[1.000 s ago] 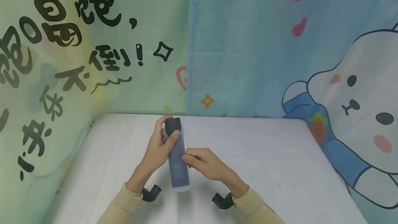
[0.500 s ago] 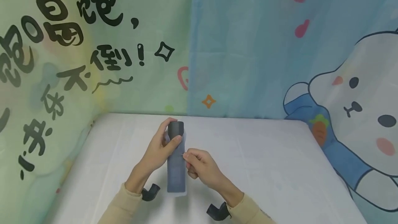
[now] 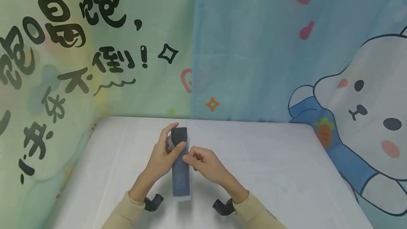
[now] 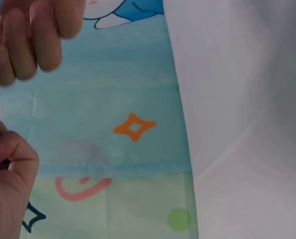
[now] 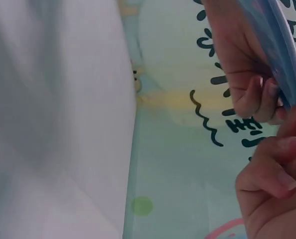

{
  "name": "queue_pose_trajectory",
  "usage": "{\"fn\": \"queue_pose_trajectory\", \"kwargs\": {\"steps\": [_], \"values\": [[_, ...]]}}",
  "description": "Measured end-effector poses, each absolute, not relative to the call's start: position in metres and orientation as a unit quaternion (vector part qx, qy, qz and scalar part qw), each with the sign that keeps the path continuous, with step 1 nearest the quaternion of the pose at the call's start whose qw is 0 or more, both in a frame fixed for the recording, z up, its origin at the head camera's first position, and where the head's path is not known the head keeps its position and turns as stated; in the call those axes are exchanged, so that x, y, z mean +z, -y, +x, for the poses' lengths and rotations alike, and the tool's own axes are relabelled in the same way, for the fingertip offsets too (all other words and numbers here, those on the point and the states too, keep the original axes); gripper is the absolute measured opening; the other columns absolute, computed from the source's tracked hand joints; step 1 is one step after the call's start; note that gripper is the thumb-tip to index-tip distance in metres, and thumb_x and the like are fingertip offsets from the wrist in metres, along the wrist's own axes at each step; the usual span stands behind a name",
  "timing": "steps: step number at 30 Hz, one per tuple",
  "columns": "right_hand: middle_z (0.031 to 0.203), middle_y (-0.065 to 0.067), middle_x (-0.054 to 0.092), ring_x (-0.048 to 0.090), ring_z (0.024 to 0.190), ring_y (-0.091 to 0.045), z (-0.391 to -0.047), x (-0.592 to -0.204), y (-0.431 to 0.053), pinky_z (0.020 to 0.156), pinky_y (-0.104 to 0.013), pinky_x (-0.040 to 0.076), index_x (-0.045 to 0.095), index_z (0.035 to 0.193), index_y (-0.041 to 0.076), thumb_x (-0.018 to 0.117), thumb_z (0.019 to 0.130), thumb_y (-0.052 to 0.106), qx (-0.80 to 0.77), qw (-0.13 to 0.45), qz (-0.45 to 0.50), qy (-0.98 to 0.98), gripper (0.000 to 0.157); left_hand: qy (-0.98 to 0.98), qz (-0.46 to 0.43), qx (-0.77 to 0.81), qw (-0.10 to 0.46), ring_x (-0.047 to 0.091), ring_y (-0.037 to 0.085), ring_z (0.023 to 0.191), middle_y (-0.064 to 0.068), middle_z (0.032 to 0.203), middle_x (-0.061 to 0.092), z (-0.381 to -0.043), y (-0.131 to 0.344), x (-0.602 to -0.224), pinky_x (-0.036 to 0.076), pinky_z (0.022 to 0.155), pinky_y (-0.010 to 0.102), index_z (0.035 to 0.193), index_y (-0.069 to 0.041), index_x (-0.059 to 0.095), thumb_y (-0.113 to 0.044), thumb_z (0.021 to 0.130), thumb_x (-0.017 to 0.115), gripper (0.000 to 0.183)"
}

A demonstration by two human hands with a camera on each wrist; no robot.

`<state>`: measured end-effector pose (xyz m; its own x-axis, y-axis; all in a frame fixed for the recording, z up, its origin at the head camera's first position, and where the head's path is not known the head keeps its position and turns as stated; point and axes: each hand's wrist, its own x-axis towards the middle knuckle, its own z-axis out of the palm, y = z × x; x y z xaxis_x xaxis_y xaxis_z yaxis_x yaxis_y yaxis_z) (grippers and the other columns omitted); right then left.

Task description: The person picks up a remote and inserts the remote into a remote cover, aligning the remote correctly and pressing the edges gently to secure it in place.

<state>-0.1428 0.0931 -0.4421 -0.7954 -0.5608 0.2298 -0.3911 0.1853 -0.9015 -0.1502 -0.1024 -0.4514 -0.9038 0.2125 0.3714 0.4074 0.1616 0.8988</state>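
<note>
A long, narrow blue-grey pouch (image 3: 181, 183) with a dark, blocky upper end (image 3: 179, 134) is held up over the table, nearly upright. The left hand (image 3: 163, 159) grips it near the top, thumb across the front and fingers behind. At its right edge, the right hand (image 3: 208, 165) pinches the pouch between thumb and curled index finger. In the right wrist view the pouch (image 5: 273, 42) appears as a blue sheet with a pale edge, between the two hands. Only a sliver of it shows in the left wrist view, beside the right hand's curled fingers (image 4: 21, 45).
A white-covered table (image 3: 270, 172) lies below the hands. Printed curtains (image 3: 248, 56) hang behind it and at the left. Black curved pieces (image 3: 223, 207) are at both wrists, by the beige sleeves (image 3: 254, 209).
The top of the pouch has come down a little and its dark end has turned slightly. The right hand's pinch has shifted slightly left onto the pouch's edge; the left hand keeps its grip.
</note>
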Motion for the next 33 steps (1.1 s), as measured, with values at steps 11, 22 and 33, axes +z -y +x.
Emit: {"fn": "queue_pose_trajectory", "kwargs": {"steps": [11, 22, 33], "values": [[0.064, 0.004, 0.043, 0.037, 0.055, -0.008, -0.151, -0.443, -0.099, 0.051, -0.023, 0.032, 0.062, 0.113, -0.005, 0.046, 0.109, 0.018, -0.595, 0.101, -0.322, -0.729, 0.028, 0.772, -0.189, -0.6, 0.087, 0.055, 0.013, 0.063, 0.0, 0.071, 0.057, -0.145, 0.104, -0.454, 0.045, 0.056, 0.027, 0.098, -0.007, 0.059, -0.021, 0.109, 0.046, 0.021], [0.073, -0.003, 0.057, 0.052, 0.058, -0.011, -0.156, -0.443, -0.098, 0.049, -0.024, 0.038, 0.057, 0.109, -0.006, 0.039, 0.108, 0.045, -0.643, 0.183, -0.238, -0.705, 0.054, 0.702, -0.346, -0.621, -0.033, 0.045, 0.008, 0.059, -0.007, 0.067, 0.051, -0.143, 0.11, -0.465, 0.038, 0.051, 0.024, 0.074, -0.011, 0.052, -0.018, 0.106, 0.053, 0.033], [0.062, 0.002, 0.051, 0.047, 0.049, -0.008, -0.153, -0.436, -0.097, 0.043, -0.023, 0.038, 0.055, 0.101, -0.001, 0.042, 0.107, 0.046, -0.661, 0.194, -0.289, -0.665, 0.05, 0.642, -0.367, -0.673, 0.021, 0.04, 0.011, 0.052, 0.008, 0.057, 0.043, -0.13, 0.098, -0.457, 0.036, 0.045, 0.026, 0.07, -0.007, 0.047, 0.003, 0.105, 0.043, 0.037]]}}
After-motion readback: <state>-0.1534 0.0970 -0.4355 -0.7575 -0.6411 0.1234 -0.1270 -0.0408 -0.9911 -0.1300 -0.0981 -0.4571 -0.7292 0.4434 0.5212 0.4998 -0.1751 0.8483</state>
